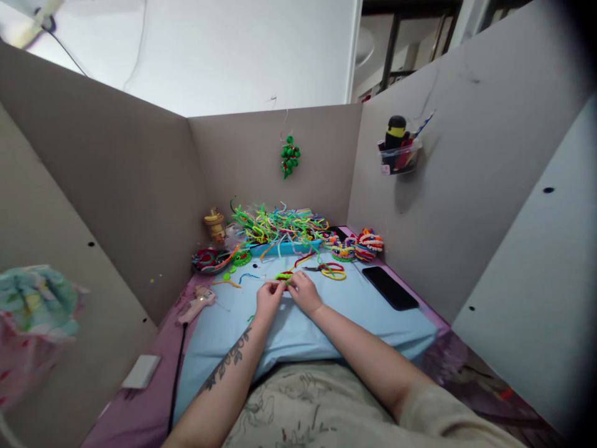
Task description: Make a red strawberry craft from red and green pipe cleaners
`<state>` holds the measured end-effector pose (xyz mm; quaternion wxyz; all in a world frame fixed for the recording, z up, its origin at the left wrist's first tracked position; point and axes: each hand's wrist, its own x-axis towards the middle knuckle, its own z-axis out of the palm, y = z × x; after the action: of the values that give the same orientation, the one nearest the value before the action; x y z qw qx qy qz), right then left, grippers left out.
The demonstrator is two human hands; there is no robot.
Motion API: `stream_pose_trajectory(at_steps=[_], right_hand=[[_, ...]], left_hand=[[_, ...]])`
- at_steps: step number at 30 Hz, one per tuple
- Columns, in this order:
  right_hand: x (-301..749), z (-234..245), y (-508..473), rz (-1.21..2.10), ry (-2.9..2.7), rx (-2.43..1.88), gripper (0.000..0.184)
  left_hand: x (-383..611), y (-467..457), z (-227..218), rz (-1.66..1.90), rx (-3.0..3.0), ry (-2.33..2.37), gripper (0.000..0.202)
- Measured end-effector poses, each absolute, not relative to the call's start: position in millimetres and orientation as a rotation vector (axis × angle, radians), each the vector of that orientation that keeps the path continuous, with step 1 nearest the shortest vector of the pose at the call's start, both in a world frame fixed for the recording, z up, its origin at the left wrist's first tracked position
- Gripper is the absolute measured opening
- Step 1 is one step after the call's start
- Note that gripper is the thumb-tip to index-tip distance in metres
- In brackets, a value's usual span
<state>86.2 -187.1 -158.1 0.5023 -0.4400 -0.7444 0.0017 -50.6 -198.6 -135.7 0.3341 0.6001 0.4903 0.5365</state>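
My left hand [270, 300] and my right hand [303, 291] meet over the middle of the light blue cloth [224, 336]. Between their fingertips is a small green and red pipe cleaner piece [284, 275], pinched from both sides. My fingers cover much of it. Just beyond my right hand lie scissors [332, 270] with red and yellow handles. A blue pipe cleaner strand [249, 275] and an orange one [227, 283] rest left of my hands. A green scrap [250, 318] lies nearer to me.
A blue tray [284, 249] heaped with colourful pipe cleaners stands at the back. A pink glue gun [198, 305] lies left, its black cord running forward. A black phone [390, 288] lies right. Striped woven pieces [368, 244] sit back right. Grey panels [275, 137] enclose three sides.
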Motion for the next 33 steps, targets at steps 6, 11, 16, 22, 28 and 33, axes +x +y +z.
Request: stream_pose_trajectory(at_steps=[6,11,16,22,28,33], right_hand=[[85.3,-153.4,-191.2,0.153,-1.804,-0.926,0.021],[86.0,-155.3,-188.8,0.145,-1.852,-0.912,0.023],[87.1,-161.1,-184.3,0.108,-1.846,-0.976,0.020],[88.0,-160.4,-184.9,0.080,-1.805,-0.999,0.017],[89.1,-159.1,-186.2,0.051,-1.762,-1.071,0.015],[89.3,-159.0,-186.7,0.059,-1.762,-1.087,0.015]], left_hand=[[-50.7,-197.0,-138.9,1.475,1.606,1.232,0.019],[-50.5,-196.4,-141.2,1.476,1.665,1.202,0.016],[-50.0,-195.9,-141.7,1.469,1.630,1.180,0.017],[-50.6,-193.2,-144.6,1.479,1.617,1.217,0.016],[-50.2,-194.4,-144.3,1.430,1.637,1.231,0.015],[-49.9,-196.1,-142.4,1.416,1.608,1.218,0.014]])
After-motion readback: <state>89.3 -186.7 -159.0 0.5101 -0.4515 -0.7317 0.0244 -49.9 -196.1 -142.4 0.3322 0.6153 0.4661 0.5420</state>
